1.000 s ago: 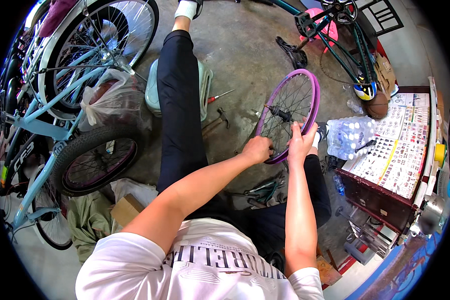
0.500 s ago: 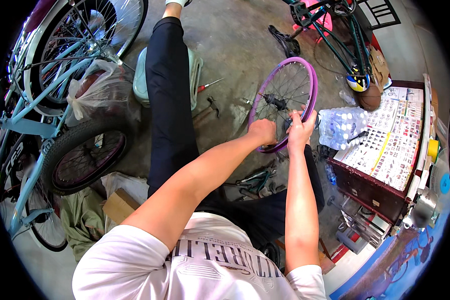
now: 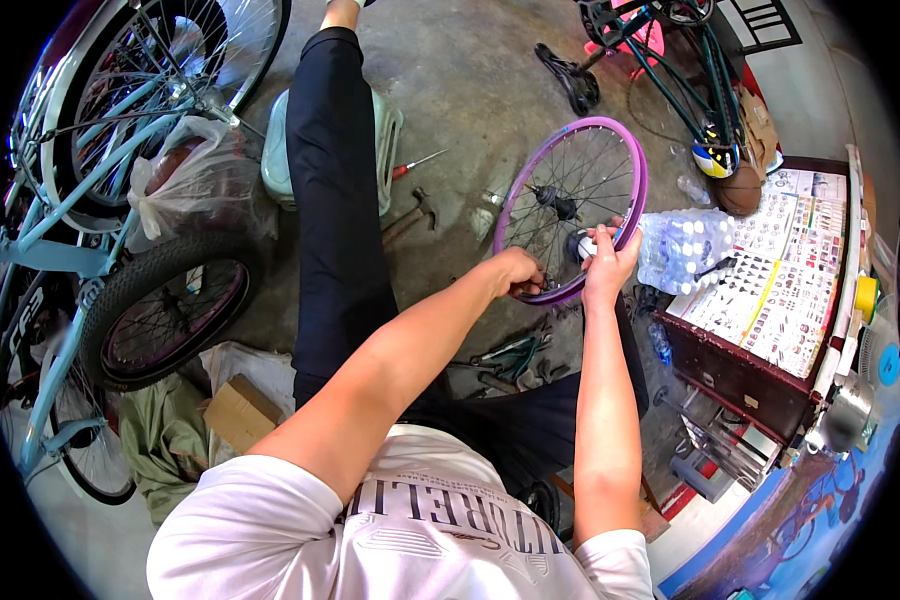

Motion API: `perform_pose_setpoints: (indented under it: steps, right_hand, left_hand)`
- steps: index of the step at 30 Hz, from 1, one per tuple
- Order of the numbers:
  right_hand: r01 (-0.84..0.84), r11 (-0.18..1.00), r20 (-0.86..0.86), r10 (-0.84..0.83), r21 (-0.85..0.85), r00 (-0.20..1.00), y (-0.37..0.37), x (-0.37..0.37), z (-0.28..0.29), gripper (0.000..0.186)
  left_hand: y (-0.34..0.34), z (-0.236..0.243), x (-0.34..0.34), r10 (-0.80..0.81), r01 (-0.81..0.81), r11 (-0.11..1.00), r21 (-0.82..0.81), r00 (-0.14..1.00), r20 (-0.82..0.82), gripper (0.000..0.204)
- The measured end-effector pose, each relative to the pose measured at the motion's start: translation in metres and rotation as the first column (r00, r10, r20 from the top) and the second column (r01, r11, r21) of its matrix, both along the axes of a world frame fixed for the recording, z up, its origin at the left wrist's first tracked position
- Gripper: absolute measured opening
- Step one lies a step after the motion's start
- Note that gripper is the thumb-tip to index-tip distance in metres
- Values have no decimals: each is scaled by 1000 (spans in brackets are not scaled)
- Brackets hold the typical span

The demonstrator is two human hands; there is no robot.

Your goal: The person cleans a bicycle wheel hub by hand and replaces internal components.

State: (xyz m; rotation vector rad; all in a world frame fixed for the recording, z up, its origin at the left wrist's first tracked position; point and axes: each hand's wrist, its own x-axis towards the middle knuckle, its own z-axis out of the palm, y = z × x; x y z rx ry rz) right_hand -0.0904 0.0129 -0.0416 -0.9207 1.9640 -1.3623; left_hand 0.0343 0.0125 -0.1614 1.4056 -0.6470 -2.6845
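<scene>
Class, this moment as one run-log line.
left hand: at purple rim, bottom; right hand: holds rim, lower right; floor: hammer, screwdriver

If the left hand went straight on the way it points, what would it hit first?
Most likely the purple-rimmed wheel, right up against the left hand, though depth is unclear.

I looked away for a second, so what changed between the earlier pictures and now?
The wheel has turned to face the camera more, so its ring looks rounder, and the whole view has shifted a little. Nothing was visibly picked up or let go: the left hand and right hand are both still at its rim. The hammer and screwdriver lie as before.
</scene>
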Motion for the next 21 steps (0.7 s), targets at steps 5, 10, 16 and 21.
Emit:
perform_pose_setpoints:
  steps: [5,10,16,21]
  right_hand:
    - [-11,1000,-29,12,11,1000,6,-2,-1,30]
    - [-55,998,0,55,44,998,4,-2,2,32]
    - [-126,992,-81,127,10,989,-6,-5,-9,30]
    - [-108,993,-15,109,57,994,-10,3,7,29]
  left_hand:
    - [9,-1,-12,-33,33,999,-13,999,-5,11]
    - [-6,27,-26,-378,462,786,-410,885,272,30]
    - [-20,52,-20,-411,752,370,-546,659,630,36]
    - [-26,74,-9,-361,741,356,-570,671,647,50]
